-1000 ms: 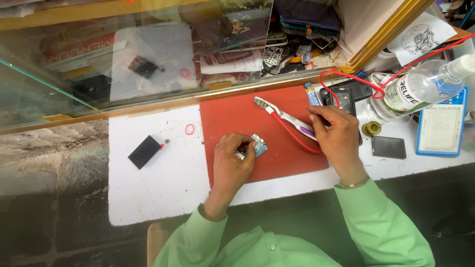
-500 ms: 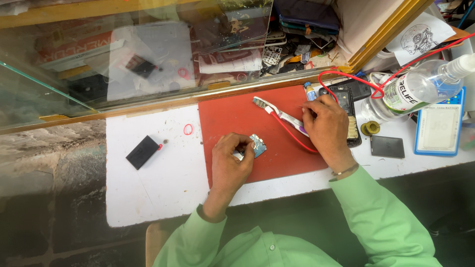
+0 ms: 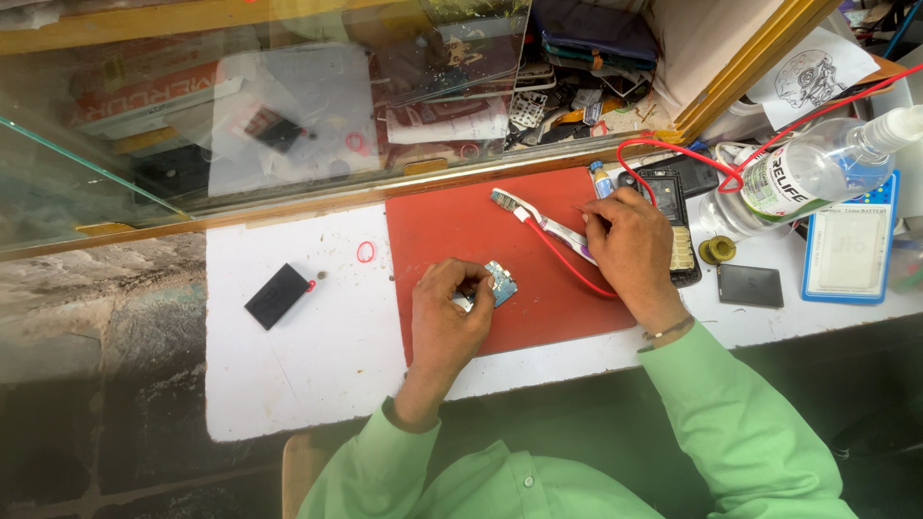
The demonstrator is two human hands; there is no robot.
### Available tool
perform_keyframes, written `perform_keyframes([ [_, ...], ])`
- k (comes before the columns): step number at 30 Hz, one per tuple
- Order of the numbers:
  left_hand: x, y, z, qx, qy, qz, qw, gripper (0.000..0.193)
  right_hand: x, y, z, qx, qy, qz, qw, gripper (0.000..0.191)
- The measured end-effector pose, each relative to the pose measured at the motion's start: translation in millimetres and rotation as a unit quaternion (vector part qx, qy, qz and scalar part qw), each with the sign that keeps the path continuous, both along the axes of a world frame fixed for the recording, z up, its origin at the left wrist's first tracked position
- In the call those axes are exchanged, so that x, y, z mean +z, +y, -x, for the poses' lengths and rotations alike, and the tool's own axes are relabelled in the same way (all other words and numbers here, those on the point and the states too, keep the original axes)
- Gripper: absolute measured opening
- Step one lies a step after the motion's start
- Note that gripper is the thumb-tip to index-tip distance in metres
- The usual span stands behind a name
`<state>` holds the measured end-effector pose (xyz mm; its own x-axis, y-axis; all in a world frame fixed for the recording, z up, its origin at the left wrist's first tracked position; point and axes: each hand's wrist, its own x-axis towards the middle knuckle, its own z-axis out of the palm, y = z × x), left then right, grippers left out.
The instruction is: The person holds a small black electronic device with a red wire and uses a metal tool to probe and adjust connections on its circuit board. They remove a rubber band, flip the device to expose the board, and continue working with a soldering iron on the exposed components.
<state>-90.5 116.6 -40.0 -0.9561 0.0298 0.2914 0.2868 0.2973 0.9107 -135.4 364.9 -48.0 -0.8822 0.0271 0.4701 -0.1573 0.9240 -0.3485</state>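
Board (image 3: 500, 284), small and blue, sits on the red mat (image 3: 461, 231) near its middle, pinched in the left hand (image 3: 452, 322). That hand curls its fingers tight around the board's left end, so the blue part pokes out to the right and a bit up. The board's long side points that same way, toward the right hand (image 3: 630, 255). The right hand rests near the top right corner of the mat, well apart from the board. Its fingers are bent close together over a toothbrush (image 3: 538, 223) with a white handle, and they touch the handle's near end. I cannot tell if they grip it or just rest on it. The brush head lies up and to the left, so the toothbrush slants across the mat above the board. A red wire (image 3: 562, 269) runs under the right hand, between hand and board. So the left hand is the near one, right on the board. A black phone (image 3: 673, 207) lies just behind the right hand. A black block (image 3: 276, 296) lies far off on the white table (image 3: 288, 375).
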Motion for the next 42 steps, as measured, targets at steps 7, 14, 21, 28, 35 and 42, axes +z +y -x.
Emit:
perform_keyframes([
  [7, -0.1, -0.9, 0.1, 0.002, -0.001, -0.001, 1.000, 0.004, 4.3, 1.1, -0.3, 0.028, -0.012, 0.045, 0.999, 0.007],
  [14, 1.8, -0.5, 0.2, 0.002, -0.013, -0.014, 1.000, 0.005, 15.7, 5.6, -8.1, 0.032, -0.027, 0.189, 0.981, 0.008],
  [21, 0.6, 0.7, 1.1, 0.009, -0.020, -0.007, 1.000, 0.006, 12.3, -16.6, -55.6, 0.027, -0.086, 0.401, 0.912, 0.011],
  [28, -1.4, 1.2, 2.6, 0.013, -0.055, -0.018, 0.998, 0.008, 4.1, -72.4, -78.3, 0.095, 0.010, 0.422, 0.902, 0.013],
  [35, -3.1, -0.2, 4.0, 0.015, -0.070, -0.017, 0.997, 0.010, 5.1, -87.7, -71.5, 0.092, 0.054, 0.350, 0.931, 0.015],
  [42, -4.8, -0.9, 4.3, 0.008, -0.079, -0.003, 0.997, 0.011, 1.6, -87.0, -69.7, 0.096, 0.046, 0.336, 0.936, 0.017],
])
